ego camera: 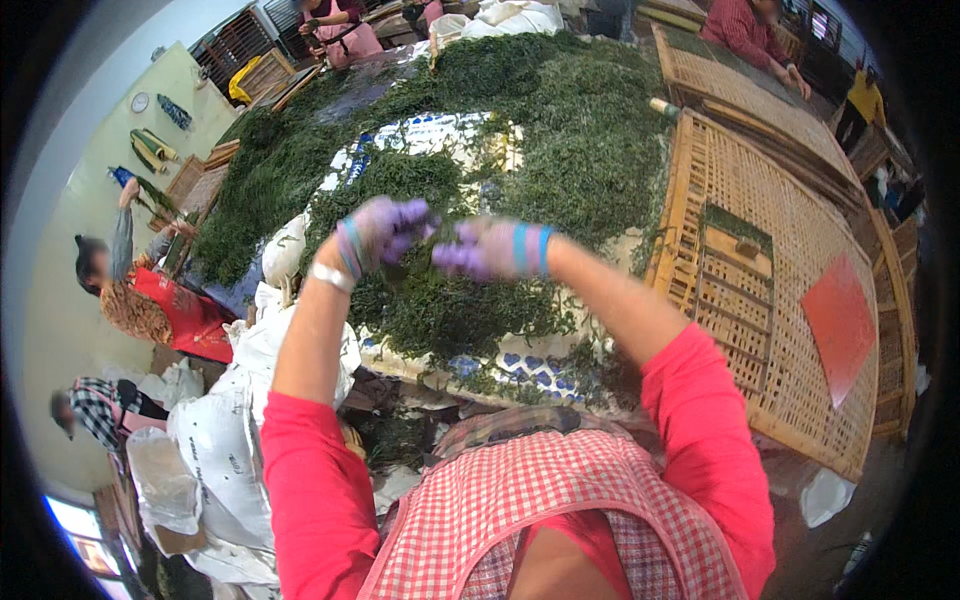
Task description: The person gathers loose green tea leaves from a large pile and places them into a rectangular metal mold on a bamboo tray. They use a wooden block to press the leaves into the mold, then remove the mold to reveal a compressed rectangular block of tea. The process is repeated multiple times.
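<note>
Shredded dark green leafy stuff, maybe seaweed, lies in heaps over a wide table covered with printed white sheets. Over the near heap are both my hands, in purple and white gloves. My left hand is at the left with its fingers pointing right. Facing it, a small gap away, my right hand points left. Both are blurred by motion. A little of the green stuff seems to be at the fingertips, but whether either hand grips it is unclear.
At the right lies a woven bamboo tray with a wooden frame and a red board on it. White sacks stand at the left, beside a white bundle. Several people are around the table and room.
</note>
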The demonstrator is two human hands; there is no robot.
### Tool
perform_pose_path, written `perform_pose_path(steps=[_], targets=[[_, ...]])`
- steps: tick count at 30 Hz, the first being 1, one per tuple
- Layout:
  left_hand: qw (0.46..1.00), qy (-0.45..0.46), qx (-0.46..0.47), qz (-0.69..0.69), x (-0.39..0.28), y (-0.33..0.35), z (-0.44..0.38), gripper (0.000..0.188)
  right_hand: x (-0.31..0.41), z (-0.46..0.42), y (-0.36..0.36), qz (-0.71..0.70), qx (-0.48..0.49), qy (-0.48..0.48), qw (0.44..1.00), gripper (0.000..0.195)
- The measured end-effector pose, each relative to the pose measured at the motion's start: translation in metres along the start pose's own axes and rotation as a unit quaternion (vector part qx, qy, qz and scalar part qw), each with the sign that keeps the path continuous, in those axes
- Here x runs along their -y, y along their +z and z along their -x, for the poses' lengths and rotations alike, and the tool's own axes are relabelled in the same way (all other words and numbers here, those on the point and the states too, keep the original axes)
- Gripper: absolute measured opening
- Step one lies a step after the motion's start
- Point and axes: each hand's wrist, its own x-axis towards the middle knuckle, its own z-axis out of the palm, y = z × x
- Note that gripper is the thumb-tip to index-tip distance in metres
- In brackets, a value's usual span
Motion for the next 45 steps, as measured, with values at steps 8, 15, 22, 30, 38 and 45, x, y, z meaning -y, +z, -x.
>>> perform_pose_path(steps=[8,15,22,30,38,45], targets=[[0.907,0.197,0.144,0.342,-0.053,0.013,0.048,0.035,-0.088,-0.029,-0.001,-0.367,-0.086,-0.014,0.926,0.038],[0.803,0.465,-0.157,0.339,-0.195,-0.018,0.097,0.029,-0.171,0.011,0.080,0.174,0.059,0.215,0.959,0.054],[0.927,0.230,-0.189,0.229,-0.124,-0.009,0.010,0.017,-0.194,0.041,0.066,-0.009,-0.126,0.212,0.969,0.043],[0.977,-0.117,-0.009,0.179,0.083,0.109,-0.031,0.028,-0.111,0.045,0.129,-0.672,-0.042,0.248,0.697,0.069],[0.982,-0.090,0.067,0.153,0.201,0.163,0.059,0.029,-0.121,0.017,0.220,-0.803,-0.094,0.174,0.562,0.037],[0.982,0.004,0.061,0.178,0.193,0.147,0.108,0.039,-0.110,0.006,0.169,-0.800,-0.221,0.071,0.553,0.034]])
